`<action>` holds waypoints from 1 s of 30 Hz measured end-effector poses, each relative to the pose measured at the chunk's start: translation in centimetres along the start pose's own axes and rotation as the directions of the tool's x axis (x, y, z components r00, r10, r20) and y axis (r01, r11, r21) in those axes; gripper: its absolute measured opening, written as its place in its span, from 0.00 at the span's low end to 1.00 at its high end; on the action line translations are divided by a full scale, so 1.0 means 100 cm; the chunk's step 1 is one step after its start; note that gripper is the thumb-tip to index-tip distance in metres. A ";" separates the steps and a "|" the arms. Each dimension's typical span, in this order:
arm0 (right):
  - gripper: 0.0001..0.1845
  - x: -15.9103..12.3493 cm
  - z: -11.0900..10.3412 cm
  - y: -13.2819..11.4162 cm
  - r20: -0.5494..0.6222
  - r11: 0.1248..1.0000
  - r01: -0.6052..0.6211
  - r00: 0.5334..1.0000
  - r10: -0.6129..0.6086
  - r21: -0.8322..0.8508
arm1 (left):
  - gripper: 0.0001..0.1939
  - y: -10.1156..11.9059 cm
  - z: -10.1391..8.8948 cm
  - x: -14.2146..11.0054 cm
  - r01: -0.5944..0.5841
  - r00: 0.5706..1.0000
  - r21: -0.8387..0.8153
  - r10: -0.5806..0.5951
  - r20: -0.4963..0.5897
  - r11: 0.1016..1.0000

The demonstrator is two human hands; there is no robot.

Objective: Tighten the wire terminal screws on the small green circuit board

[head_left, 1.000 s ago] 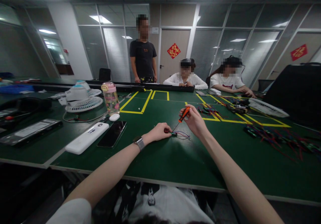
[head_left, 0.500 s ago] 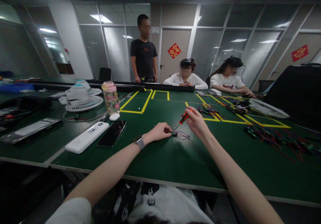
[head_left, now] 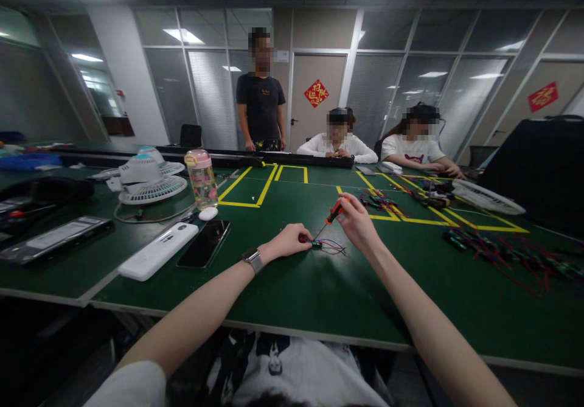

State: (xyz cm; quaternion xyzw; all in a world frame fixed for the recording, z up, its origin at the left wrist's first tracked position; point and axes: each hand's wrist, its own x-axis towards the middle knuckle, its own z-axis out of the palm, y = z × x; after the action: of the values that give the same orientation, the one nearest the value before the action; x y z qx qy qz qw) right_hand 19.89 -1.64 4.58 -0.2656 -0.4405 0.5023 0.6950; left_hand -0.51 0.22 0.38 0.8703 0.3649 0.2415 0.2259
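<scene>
Wearing a white printed shirt (head_left: 314,364), the person has both bare forearms (head_left: 201,322) over the near edge of the green tabletop (head_left: 292,297), with a watch (head_left: 252,260) on the left wrist. A small green circuit board (head_left: 316,244) is at the tabletop between the two hands. The left hand (head_left: 291,240) is just left of the board, its thumb and fingertips pinching the board's left end. Thin red and blue wires (head_left: 335,247) run out from the board's right side. Above and to the right of the board, the right hand (head_left: 358,219) pinches the orange and black handle of a screwdriver (head_left: 336,210) between thumb and fingers. The shaft slants down to the board beside the left fingertips; whether the tip touches it is too small to tell.

Left of the board, well apart from it, lie a black phone (head_left: 204,243) and, farther left, a white rectangular device (head_left: 159,252). Well to the right of the board spreads a wire tangle (head_left: 502,255). Beyond the board to the left stand a pink-lidded bottle (head_left: 201,179) and a white fan (head_left: 152,182); beyond it to the right lies a smaller wire bundle (head_left: 378,201). Farthest beyond the board, a person in a dark T-shirt (head_left: 261,109) stands to its left, and two people in white tops (head_left: 415,148) sit to its right.
</scene>
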 end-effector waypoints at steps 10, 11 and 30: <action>0.16 0.001 0.001 -0.001 0.068 0.998 -0.041 0.997 0.038 0.047 | 0.09 0.001 0.000 0.000 0.009 1.000 0.011 -0.009 -0.002 1.000; 0.16 0.001 0.001 0.000 0.062 0.998 -0.038 0.997 0.035 0.049 | 0.09 0.001 0.000 0.000 0.007 1.000 0.012 -0.007 0.003 1.000; 0.16 -0.001 0.004 0.002 0.022 0.999 -0.018 1.000 0.017 0.046 | 0.08 0.001 -0.001 -0.001 -0.012 1.000 0.023 0.012 -0.004 1.000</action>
State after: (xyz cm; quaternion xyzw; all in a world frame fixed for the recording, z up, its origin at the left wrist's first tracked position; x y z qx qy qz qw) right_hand 19.48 -1.67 4.59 -0.2478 -0.4338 0.5213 0.6918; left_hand -0.51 0.10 0.51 0.8746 0.3627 0.2406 0.2137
